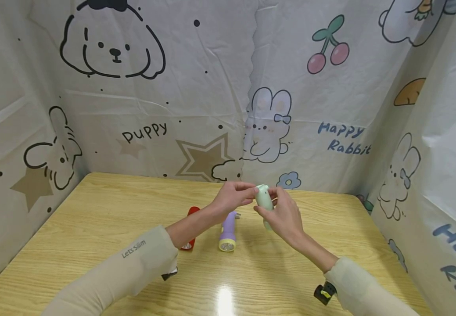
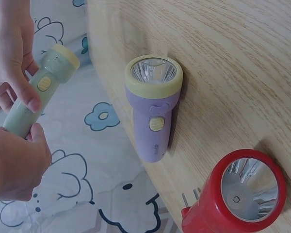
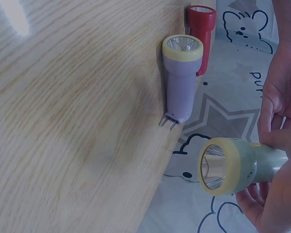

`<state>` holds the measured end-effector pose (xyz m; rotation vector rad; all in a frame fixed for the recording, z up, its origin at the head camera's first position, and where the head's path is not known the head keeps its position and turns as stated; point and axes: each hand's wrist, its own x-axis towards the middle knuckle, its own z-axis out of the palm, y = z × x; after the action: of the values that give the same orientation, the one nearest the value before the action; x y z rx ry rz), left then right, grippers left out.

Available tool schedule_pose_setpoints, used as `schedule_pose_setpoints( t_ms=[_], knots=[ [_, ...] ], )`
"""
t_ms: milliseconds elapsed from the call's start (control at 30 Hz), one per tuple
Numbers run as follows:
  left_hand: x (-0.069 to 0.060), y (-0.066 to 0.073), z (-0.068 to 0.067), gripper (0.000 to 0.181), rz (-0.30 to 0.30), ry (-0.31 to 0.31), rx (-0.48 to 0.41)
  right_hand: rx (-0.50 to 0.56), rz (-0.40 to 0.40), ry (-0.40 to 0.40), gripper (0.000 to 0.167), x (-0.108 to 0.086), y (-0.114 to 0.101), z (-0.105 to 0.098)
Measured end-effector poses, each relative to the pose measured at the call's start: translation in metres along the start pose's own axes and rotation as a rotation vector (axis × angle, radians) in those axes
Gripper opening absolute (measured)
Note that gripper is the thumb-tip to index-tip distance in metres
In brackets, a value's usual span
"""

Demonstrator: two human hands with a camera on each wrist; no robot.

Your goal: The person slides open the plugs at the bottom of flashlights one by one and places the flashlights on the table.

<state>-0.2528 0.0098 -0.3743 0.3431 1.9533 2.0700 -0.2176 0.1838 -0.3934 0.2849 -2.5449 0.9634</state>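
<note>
A pale green flashlight (image 1: pixel 264 200) with a cream head ring is held up above the far part of the table, lens end downward. My right hand (image 1: pixel 285 215) grips its body, the thumb lying near the cream switch in the left wrist view. With thumb and fingers, my left hand (image 1: pixel 231 198) pinches the tail end. Below lies a purple flashlight (image 1: pixel 228 227) with a yellow ring and metal plug prongs out. Left of it is a red flashlight (image 2: pixel 203 216), also with prongs out; my left forearm covers its middle in the head view.
The wooden table (image 1: pixel 133 210) has a printed cloth (image 1: pixel 196 87) hanging behind it and at both sides. Both flashlights lie with their lenses toward the front edge. A bright reflection shows on the near tabletop.
</note>
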Motion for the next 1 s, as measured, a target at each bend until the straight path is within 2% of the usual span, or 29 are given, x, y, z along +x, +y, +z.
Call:
schedule_pose_setpoints(
  t_ms=[300,1000],
  knots=[
    [0.0001,-0.0016,0.001,0.032,0.007,0.0,-0.001,-0.017,0.015,0.013,0.049,-0.0015,-0.0022,0.0018],
    [0.0014,-0.0014,0.0026,0.031,0.029,0.057,0.025,-0.001,-0.05,0.005,0.053,-0.0013,-0.0011,0.0039]
  ],
)
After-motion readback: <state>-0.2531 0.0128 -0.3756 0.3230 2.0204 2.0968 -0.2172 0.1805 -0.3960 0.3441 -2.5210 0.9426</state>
